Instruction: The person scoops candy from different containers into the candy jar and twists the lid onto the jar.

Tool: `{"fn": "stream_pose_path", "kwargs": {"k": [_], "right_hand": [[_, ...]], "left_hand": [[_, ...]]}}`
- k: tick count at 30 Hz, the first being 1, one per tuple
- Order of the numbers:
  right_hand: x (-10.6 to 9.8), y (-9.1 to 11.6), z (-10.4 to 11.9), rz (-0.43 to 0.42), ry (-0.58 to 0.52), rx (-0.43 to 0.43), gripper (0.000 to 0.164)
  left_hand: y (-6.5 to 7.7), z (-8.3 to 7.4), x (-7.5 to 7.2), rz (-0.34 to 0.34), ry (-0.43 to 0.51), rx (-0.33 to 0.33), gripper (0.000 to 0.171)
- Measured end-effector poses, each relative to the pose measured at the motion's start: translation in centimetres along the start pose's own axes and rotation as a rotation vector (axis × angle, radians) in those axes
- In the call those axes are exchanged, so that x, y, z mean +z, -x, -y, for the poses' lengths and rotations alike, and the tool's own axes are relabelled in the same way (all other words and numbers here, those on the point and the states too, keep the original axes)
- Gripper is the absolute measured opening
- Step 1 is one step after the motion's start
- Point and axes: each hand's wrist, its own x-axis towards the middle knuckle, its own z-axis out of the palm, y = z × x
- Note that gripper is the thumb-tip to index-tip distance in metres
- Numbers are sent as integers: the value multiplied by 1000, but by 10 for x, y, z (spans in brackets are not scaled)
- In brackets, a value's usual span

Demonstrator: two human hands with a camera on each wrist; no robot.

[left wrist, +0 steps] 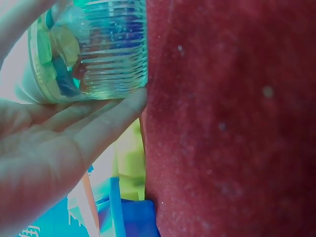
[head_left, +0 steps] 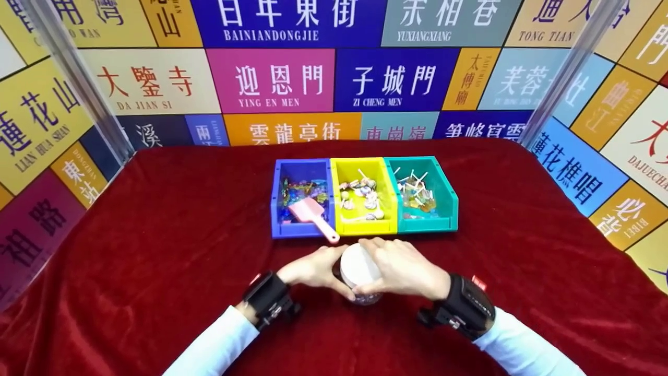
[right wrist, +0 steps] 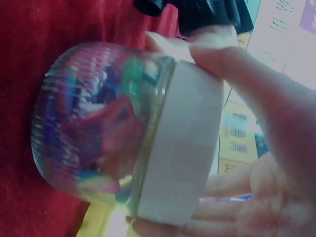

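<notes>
A clear ribbed jar (right wrist: 94, 118) filled with colourful pieces stands on the red cloth, with a white lid (head_left: 360, 265) on top. My left hand (head_left: 315, 269) holds the jar from its left side; in the left wrist view its fingers lie along the ribbed wall. From the right, my right hand (head_left: 404, 267) grips the lid, thumb on the near side and fingers on the far side. The lid appears seated on the jar in the right wrist view. Parts of the jar body are hidden by both hands in the head view.
Beyond the hands stand three joined bins: blue (head_left: 302, 230), yellow (head_left: 365, 228) and teal (head_left: 428, 224), holding small sweets and lollipops. A pink scoop (head_left: 310, 210) rests in the blue bin, its handle over the front edge. Red cloth (head_left: 156, 235) covers the table.
</notes>
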Motion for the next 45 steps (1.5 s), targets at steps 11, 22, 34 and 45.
{"fn": "stream_pose_path", "kwargs": {"k": [11,22,34,45], "right_hand": [[-11,-9,-17,241,-263,-173,100],[-7,-16,-25,242,-202,-261,77],[7,1,-6,-80,27,-39,78],[9,-1,-25,105,-259,-151,90]], "left_hand": [[0,2,1,-1,2,-5,85],[0,-1,0,-1,-5,-8,90],[0,-1,1,-37,-29,17,79],[-1,0,2,-28,-22,30,81]]}}
